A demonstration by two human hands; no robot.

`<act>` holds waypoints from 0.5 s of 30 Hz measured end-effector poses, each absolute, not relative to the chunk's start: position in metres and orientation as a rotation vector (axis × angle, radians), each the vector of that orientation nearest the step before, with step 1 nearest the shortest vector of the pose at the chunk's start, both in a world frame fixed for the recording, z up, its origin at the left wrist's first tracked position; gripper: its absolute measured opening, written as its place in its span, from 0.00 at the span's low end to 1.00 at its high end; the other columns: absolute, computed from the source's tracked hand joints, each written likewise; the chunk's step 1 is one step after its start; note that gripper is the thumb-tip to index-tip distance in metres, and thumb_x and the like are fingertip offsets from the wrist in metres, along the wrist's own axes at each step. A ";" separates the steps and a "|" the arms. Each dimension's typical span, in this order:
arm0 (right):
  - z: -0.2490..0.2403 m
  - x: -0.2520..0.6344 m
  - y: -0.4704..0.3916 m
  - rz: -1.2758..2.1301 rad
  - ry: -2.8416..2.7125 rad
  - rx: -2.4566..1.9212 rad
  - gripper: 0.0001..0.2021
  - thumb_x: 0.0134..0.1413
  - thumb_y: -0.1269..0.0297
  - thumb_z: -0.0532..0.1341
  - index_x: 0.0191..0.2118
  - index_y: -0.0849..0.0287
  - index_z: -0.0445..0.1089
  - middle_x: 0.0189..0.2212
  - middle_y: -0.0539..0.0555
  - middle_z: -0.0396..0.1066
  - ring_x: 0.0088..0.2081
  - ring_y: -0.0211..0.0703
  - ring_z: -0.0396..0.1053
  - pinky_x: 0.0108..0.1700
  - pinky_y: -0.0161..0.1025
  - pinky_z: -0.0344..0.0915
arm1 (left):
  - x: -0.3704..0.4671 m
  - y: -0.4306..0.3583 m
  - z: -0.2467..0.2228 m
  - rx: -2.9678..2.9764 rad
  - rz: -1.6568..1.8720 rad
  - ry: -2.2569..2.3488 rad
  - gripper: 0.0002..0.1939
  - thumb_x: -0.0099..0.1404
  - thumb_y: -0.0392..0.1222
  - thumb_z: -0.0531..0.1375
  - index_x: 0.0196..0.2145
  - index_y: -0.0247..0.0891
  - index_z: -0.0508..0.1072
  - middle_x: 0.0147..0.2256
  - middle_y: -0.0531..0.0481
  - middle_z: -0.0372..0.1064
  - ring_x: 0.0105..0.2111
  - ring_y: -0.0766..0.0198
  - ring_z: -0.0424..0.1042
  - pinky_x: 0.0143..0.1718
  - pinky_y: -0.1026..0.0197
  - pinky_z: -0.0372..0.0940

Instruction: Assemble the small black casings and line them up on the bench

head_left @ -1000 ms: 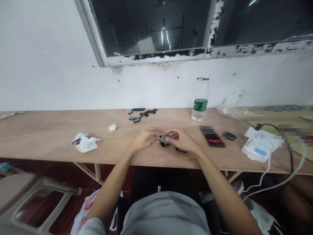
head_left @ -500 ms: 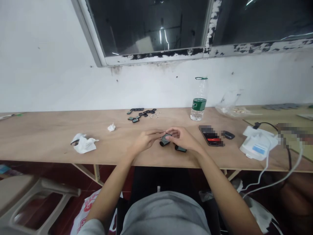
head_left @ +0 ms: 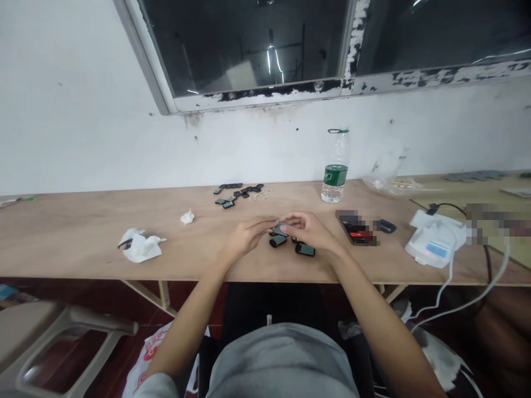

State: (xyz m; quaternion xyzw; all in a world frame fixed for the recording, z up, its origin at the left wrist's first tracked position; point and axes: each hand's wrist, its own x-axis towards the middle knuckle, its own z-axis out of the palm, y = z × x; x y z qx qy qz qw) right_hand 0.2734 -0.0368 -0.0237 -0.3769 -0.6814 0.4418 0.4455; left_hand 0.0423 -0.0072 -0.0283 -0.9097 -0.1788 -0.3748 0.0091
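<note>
Between my hands is a small flat black-and-grey piece (head_left: 281, 228), raised just above the table. My right hand (head_left: 309, 229) is closed on it, thumb over the grey face and fingers behind. The closed fingers of my left hand (head_left: 251, 235) reach to the piece's left edge and grip it there; the fingertips are partly hidden. Below lie similar pieces with black rims and grey faces: one black-rimmed piece (head_left: 278, 241) under my fingers and another black-rimmed piece (head_left: 305, 250) near my right wrist. A further dark piece is partly covered by my right hand.
Several black pieces (head_left: 228, 203) and small white bits (head_left: 260, 194) lie toward the wall. A water bottle (head_left: 334, 182), phone (head_left: 355, 228), black fob-like object (head_left: 387, 226) and white device with cables (head_left: 433, 246) are at right. Crumpled tissues (head_left: 143, 246) lie left.
The held piece has risen slightly, away from the black-rimmed pieces below, which now show more fully. My hands stay close together; the view has shifted slightly.
</note>
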 end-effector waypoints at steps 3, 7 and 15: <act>-0.023 0.273 -0.037 1.126 -1.696 -0.931 0.19 0.52 0.53 0.69 0.45 0.61 0.74 0.38 0.58 0.78 0.35 0.44 0.75 0.33 0.37 0.70 | 0.042 -0.006 -0.028 -2.853 -1.177 -0.550 0.16 0.73 0.42 0.57 0.55 0.41 0.73 0.54 0.42 0.73 0.52 0.57 0.75 0.54 0.53 0.72; -0.026 0.272 -0.034 1.113 -1.734 -0.926 0.19 0.52 0.53 0.69 0.45 0.60 0.74 0.38 0.57 0.78 0.36 0.45 0.75 0.35 0.37 0.70 | 0.040 -0.006 -0.029 -2.889 -1.226 -0.658 0.15 0.74 0.44 0.54 0.52 0.41 0.76 0.53 0.44 0.75 0.51 0.57 0.76 0.54 0.54 0.72; -0.053 0.275 -0.017 1.060 -2.011 -1.107 0.15 0.48 0.58 0.70 0.41 0.59 0.75 0.29 0.52 0.76 0.31 0.41 0.71 0.31 0.34 0.64 | 0.016 0.015 -0.027 -2.793 -1.231 -1.011 0.15 0.75 0.47 0.52 0.45 0.38 0.76 0.42 0.46 0.79 0.43 0.58 0.78 0.48 0.56 0.71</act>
